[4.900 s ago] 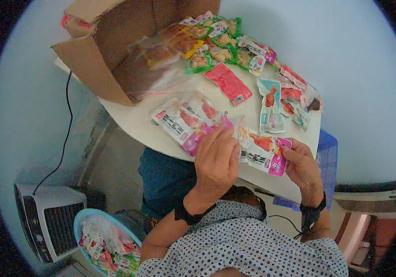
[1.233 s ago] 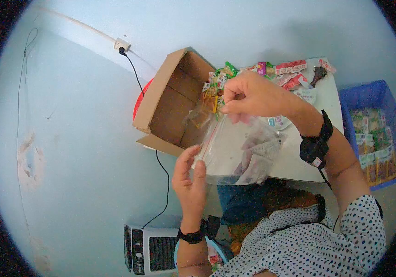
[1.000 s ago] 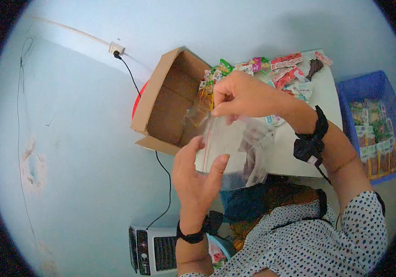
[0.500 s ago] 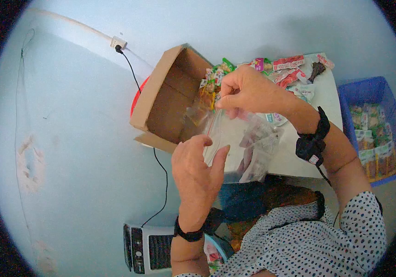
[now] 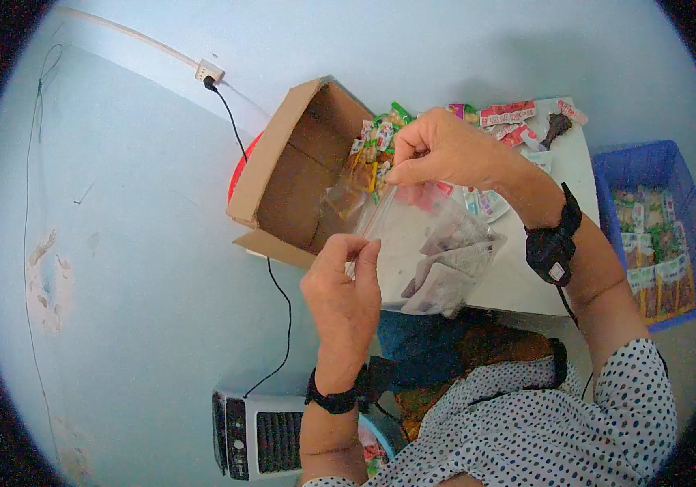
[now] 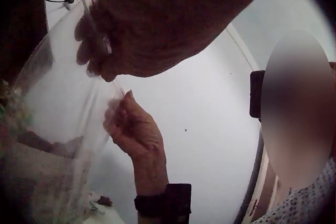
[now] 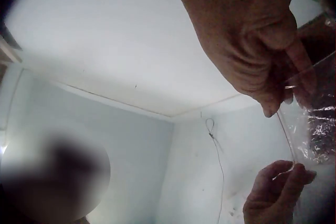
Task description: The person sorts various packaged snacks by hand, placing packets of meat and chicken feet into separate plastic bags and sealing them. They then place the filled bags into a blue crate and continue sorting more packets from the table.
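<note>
Plastic zip bag [image 5: 401, 227], clear and loaded with snack packets [image 5: 449, 280], hangs over the tabletop [image 5: 518, 280] edge. The left hand [image 5: 346, 288] pinches the seal strip's lower end and the right hand [image 5: 445, 150] its upper end. Fingers [image 5: 360, 247] are closed on the strip, holding it taut and straight.

Look: clear plastic bag [image 5: 410, 240] with a thin red line along its zip edge.
Inside: a few snack packets [image 5: 448, 276], bunched at the right end.
Pose: up in the air, zip edge on the left, pulled tight.
Hold: far corner pinched by right hand [image 5: 445, 152], near corner by left hand [image 5: 346, 280].
</note>
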`<state>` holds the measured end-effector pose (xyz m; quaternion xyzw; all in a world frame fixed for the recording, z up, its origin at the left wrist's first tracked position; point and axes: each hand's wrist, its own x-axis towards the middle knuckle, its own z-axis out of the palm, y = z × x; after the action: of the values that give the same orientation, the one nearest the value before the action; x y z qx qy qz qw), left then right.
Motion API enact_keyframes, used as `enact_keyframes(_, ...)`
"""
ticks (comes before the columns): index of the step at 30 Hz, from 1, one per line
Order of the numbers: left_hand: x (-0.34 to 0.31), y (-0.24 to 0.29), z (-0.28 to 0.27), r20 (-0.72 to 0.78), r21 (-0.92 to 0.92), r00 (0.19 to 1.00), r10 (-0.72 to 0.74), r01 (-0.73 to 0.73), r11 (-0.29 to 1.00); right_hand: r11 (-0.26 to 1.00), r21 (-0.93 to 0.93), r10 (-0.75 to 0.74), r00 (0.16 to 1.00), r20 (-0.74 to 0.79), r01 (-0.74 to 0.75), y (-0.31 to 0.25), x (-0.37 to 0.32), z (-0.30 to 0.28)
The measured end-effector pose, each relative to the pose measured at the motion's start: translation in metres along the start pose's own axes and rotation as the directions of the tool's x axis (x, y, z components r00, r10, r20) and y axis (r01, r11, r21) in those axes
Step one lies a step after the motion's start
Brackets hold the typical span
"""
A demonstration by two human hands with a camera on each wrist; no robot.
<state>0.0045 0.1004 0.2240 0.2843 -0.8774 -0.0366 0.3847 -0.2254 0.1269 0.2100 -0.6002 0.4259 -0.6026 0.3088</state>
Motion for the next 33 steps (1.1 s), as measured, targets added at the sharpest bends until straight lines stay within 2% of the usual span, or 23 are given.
enact_keyframes(3,0.002,0.007,-0.001,-0.038,0.009,0.997,-0.063,0.063,0.998,0.999,0.039,-0.006,1.0,0.02,0.005,0.008,0.002,-0.002)
enact_keyframes(6,0.0,-0.012,0.003,-0.027,0.059,0.996,0.088,-0.086,0.995,0.999,0.042,-0.002,0.999,0.037,0.0,0.012,0.004,-0.003)
enact_keyframes(10,0.001,-0.008,0.007,-0.048,0.041,0.996,0.075,-0.073,0.996,0.996,-0.081,-0.032,0.995,0.1,0.04,0.013,0.004,-0.009)
enact_keyframes(13,-0.002,-0.011,0.007,-0.06,0.046,0.994,0.086,-0.083,0.995,0.947,-0.232,-0.181,0.966,0.185,0.222,0.004,0.001,-0.002)
enact_keyframes(19,-0.001,-0.008,0.005,-0.062,0.03,0.986,0.153,-0.151,0.988,0.931,-0.2,-0.277,0.947,0.161,0.306,0.024,0.009,0.014)
enact_keyframes(22,0.001,-0.011,0.004,-0.045,0.044,0.98,0.196,-0.194,0.98,0.938,-0.233,-0.225,0.963,0.149,0.256,0.029,0.009,0.011)
enact_keyframes(24,0.004,-0.014,0.001,-0.015,0.046,0.984,0.177,-0.177,0.983,0.971,-0.151,-0.167,0.978,0.126,0.185,0.023,0.008,0.009)
enact_keyframes(27,0.013,-0.021,-0.006,-0.059,0.205,0.932,0.358,-0.339,0.918,0.989,-0.107,-0.09,0.993,0.081,0.099,-0.001,0.0,0.009)
enact_keyframes(28,0.014,-0.023,-0.009,-0.041,0.228,0.934,0.355,-0.338,0.913,0.992,-0.108,-0.063,0.996,0.065,0.07,-0.007,-0.001,0.01)
enact_keyframes(31,0.009,-0.033,-0.012,0.016,0.262,0.948,0.319,-0.312,0.913,0.955,-0.166,-0.242,0.97,0.037,0.245,0.012,0.006,0.012)
enact_keyframes(33,0.004,-0.044,-0.014,0.067,0.247,0.958,0.277,-0.285,0.926,0.947,-0.218,-0.239,0.971,0.008,0.235,0.012,0.007,0.011)
